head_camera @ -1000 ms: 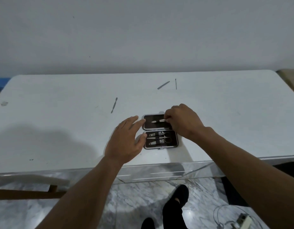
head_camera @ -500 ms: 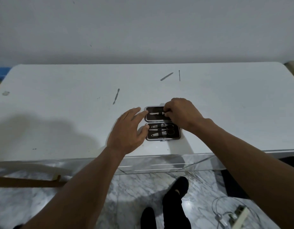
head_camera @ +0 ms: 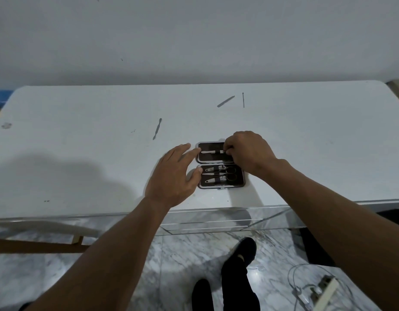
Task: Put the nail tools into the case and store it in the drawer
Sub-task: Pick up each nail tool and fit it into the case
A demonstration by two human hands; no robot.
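A loose scraper [head_camera: 157, 129] lies on the surface [head_camera: 81, 153]. The left hand [head_camera: 171, 173], flat and open, touches the open case [head_camera: 210, 158], where some tools [head_camera: 218, 175] already sit. The right hand [head_camera: 247, 151] pinches a thin tool [head_camera: 210, 151] into its far half. A file [head_camera: 225, 101] and a pin [head_camera: 243, 100] wait behind. Closing and the drawer are left.

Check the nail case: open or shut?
Open. The case lies spread flat on the table, lining up; tools sit in its near half, the right hand pinches a slim tool in the far half.
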